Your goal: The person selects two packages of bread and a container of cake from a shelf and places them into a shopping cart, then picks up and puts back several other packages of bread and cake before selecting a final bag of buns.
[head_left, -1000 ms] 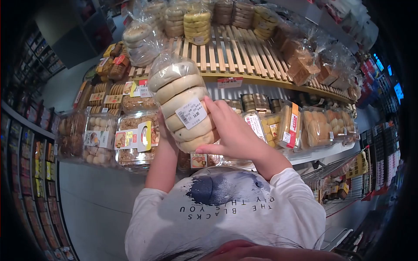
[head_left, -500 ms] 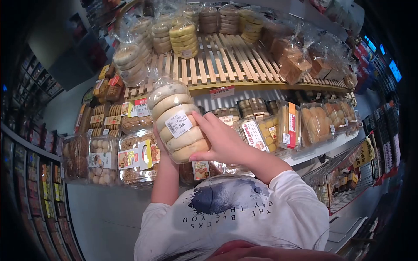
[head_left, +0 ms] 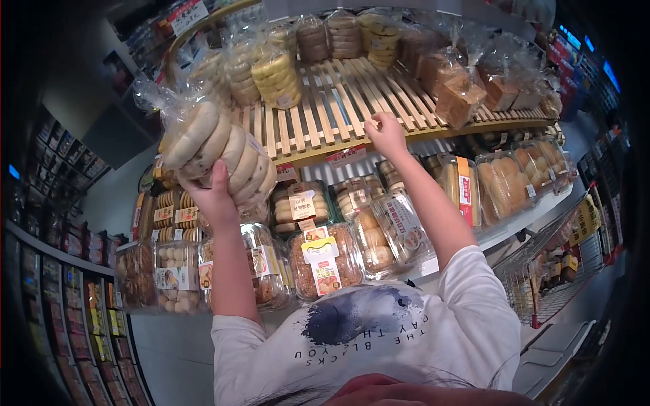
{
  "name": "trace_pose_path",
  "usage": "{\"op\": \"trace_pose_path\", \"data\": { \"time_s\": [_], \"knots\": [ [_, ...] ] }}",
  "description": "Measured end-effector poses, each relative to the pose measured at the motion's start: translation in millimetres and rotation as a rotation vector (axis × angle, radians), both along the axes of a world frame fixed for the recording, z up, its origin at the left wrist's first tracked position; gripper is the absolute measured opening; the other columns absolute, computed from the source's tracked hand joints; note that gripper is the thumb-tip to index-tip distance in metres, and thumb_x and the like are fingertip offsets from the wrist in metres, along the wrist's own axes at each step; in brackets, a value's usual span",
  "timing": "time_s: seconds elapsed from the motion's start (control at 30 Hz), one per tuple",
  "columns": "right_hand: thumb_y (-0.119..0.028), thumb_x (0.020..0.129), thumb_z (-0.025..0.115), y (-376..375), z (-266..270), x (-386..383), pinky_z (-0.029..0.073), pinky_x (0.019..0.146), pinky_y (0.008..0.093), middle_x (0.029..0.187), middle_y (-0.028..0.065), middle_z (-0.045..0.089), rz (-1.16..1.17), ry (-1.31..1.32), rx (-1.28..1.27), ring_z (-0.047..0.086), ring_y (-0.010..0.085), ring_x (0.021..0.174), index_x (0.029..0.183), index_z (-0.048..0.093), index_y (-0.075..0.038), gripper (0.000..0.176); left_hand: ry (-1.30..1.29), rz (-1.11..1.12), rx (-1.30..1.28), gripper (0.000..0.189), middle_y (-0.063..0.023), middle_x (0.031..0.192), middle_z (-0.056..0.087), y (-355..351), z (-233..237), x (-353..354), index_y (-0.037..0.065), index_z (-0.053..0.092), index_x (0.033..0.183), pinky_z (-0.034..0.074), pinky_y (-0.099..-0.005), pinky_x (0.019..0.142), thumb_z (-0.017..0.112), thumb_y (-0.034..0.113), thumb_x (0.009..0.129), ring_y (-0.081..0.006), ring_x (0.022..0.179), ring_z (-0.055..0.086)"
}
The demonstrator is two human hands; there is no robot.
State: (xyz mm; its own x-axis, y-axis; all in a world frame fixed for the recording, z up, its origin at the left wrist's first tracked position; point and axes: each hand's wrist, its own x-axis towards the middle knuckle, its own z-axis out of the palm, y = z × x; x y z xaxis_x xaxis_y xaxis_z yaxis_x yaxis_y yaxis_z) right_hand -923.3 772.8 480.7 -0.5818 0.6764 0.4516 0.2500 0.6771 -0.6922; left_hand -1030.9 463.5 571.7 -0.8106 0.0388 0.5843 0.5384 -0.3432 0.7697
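My left hand (head_left: 211,201) holds a clear plastic bag of stacked pale bagels (head_left: 233,154) from below, with the thumb across its near side. The bag leans to the left above the packed breads, its gathered plastic top at the upper left. A white label shows edge-on along its right side. My right hand (head_left: 386,134) hovers at the front edge of the slatted wooden shelf (head_left: 325,111), away from the bag. Its fingers are curled in, and nothing shows in them.
Bags of yellow bagels (head_left: 276,76) and brown ones stand along the shelf's back. Bagged loaves (head_left: 460,98) sit at the right. Clear boxes of bread (head_left: 326,260) fill the lower display. A shopping cart (head_left: 542,284) stands at the right.
The bag of bagels has moved left and tilted, now in my left hand alone. My right hand has let go of it and moved right and up toward the shelf edge.
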Motion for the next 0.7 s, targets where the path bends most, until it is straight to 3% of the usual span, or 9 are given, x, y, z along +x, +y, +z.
{"op": "trace_pose_path", "data": {
  "time_s": [0.07, 0.17, 0.2, 0.23, 0.3, 0.43, 0.53, 0.7],
  "knots": [
    [-0.028, 0.077, 0.057, 31.3, -9.2, -17.5, 0.042, 0.082, 0.0387, 0.097, 0.0174, 0.056, -0.139, -0.042, 0.204, 0.053, 0.0298, 0.093, 0.092, 0.059, 0.002, 0.034, 0.151, 0.204, -0.125, 0.071, -0.0140, 0.124, 0.038, 16.2, 2.3, -25.8, 0.000, 0.028, 0.127, 0.031, -0.0354, 0.098, 0.069, 0.022, 0.075, -0.0225, 0.114, 0.040],
    [-0.030, 0.077, 0.057, 52.0, -14.3, -32.2, 0.037, 0.088, 0.0417, 0.097, 0.0174, 0.055, -0.305, -0.288, 0.232, 0.049, 0.0318, 0.099, 0.093, 0.059, 0.001, 0.035, 0.216, 0.315, -0.228, 0.089, -0.0180, 0.129, 0.032, 45.4, 2.8, -58.2, -0.002, 0.022, 0.132, 0.024, -0.0386, 0.102, 0.074, 0.031, 0.067, -0.0277, 0.121, 0.032],
    [-0.033, 0.077, 0.056, 53.5, -20.8, -32.3, 0.033, 0.092, 0.0425, 0.098, 0.0172, 0.054, -0.306, -0.361, 0.294, 0.047, 0.0313, 0.102, 0.095, 0.059, 0.000, 0.038, 0.203, 0.444, -0.336, 0.095, -0.0216, 0.131, 0.028, 52.4, -14.0, -85.9, -0.002, 0.021, 0.132, 0.023, -0.0395, 0.103, 0.075, 0.035, 0.064, -0.0299, 0.122, 0.030],
    [-0.037, 0.078, 0.054, 45.7, -7.8, -30.9, 0.031, 0.094, 0.0420, 0.098, 0.0165, 0.054, -0.284, -0.465, 0.260, 0.047, 0.0304, 0.102, 0.097, 0.058, -0.001, 0.041, 0.208, 0.411, -0.329, 0.094, -0.0216, 0.131, 0.029, 63.1, -12.4, -90.3, -0.003, 0.020, 0.132, 0.023, -0.0386, 0.103, 0.075, 0.034, 0.065, -0.0296, 0.123, 0.031],
    [-0.038, 0.078, 0.053, 46.8, -11.5, -32.6, 0.031, 0.094, 0.0418, 0.097, 0.0159, 0.055, -0.293, -0.450, 0.296, 0.047, 0.0295, 0.102, 0.097, 0.058, -0.001, 0.042, 0.215, 0.343, -0.310, 0.092, -0.0214, 0.130, 0.031, 86.7, -8.9, -96.6, -0.005, 0.020, 0.132, 0.024, -0.0370, 0.102, 0.074, 0.033, 0.067, -0.0291, 0.123, 0.031],
    [-0.035, 0.080, 0.052, 47.0, -11.6, -30.3, 0.029, 0.097, 0.0437, 0.099, 0.0164, 0.053, -0.295, -0.427, 0.254, 0.046, 0.0295, 0.104, 0.098, 0.056, -0.001, 0.038, 0.253, 0.554, -0.515, 0.096, -0.0250, 0.131, 0.031, 118.1, -25.2, -131.5, -0.004, 0.020, 0.132, 0.026, -0.0416, 0.101, 0.072, 0.041, 0.066, -0.0363, 0.121, 0.032],
    [-0.034, 0.082, 0.050, 45.6, -9.0, -29.8, 0.027, 0.100, 0.0442, 0.102, 0.0164, 0.050, -0.288, -0.445, 0.228, 0.044, 0.0296, 0.106, 0.100, 0.054, -0.001, 0.038, 0.087, 0.559, -0.572, 0.096, -0.0248, 0.133, 0.027, 135.0, -40.6, -151.9, 0.000, 0.018, 0.134, 0.026, -0.0445, 0.100, 0.070, 0.045, 0.067, -0.0378, 0.122, 0.029],
    [-0.033, 0.084, 0.048, 47.8, -15.1, -30.6, 0.027, 0.099, 0.0430, 0.103, 0.0164, 0.050, -0.302, -0.435, 0.258, 0.044, 0.0283, 0.107, 0.099, 0.054, -0.002, 0.035, 0.029, 0.603, -0.644, 0.095, -0.0219, 0.131, 0.031, 147.0, -62.8, -168.5, 0.002, 0.019, 0.134, 0.026, -0.0470, 0.100, 0.069, 0.046, 0.067, -0.0376, 0.121, 0.030]
  ]
}}
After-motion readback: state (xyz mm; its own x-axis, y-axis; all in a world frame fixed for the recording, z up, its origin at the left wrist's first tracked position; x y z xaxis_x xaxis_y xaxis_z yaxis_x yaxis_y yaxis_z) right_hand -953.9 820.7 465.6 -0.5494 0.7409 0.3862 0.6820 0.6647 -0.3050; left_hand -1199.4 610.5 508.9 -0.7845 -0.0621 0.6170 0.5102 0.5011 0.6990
